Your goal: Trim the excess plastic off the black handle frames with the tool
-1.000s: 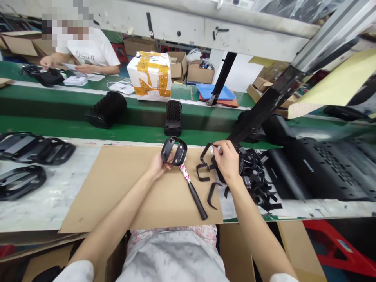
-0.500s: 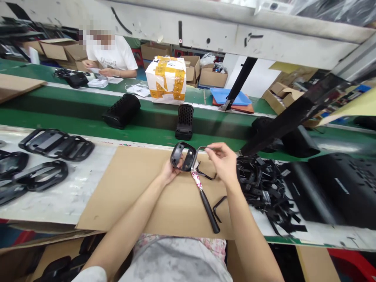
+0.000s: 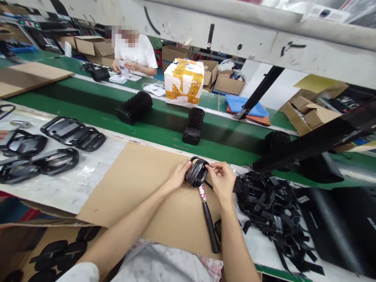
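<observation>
A rounded black frame part (image 3: 196,172) is held above the cardboard sheet (image 3: 132,180). My left hand (image 3: 179,174) is closed on its left side. The fingers of my right hand (image 3: 221,176) pinch at its upper right edge; the thin strip seen in them earlier is hard to tell from the part now. Under the part lies a tool with a black handle (image 3: 210,227) and a white and pink wrapped neck, its head hidden. A dark piece is partly hidden beside my right forearm.
Black bent strips (image 3: 273,207) lie heaped at the right, beside large black covers (image 3: 337,223). Several black frames (image 3: 58,160) rest at the left. Two perforated black cylinders (image 3: 194,125) stand or lie on the green belt (image 3: 164,125). A person (image 3: 135,55) sits across, near a taped box (image 3: 184,82).
The black part has tilted and moved closer to my right hand, whose fingers now touch it. The view has shifted, and the person across has raised the paper in their hands.
</observation>
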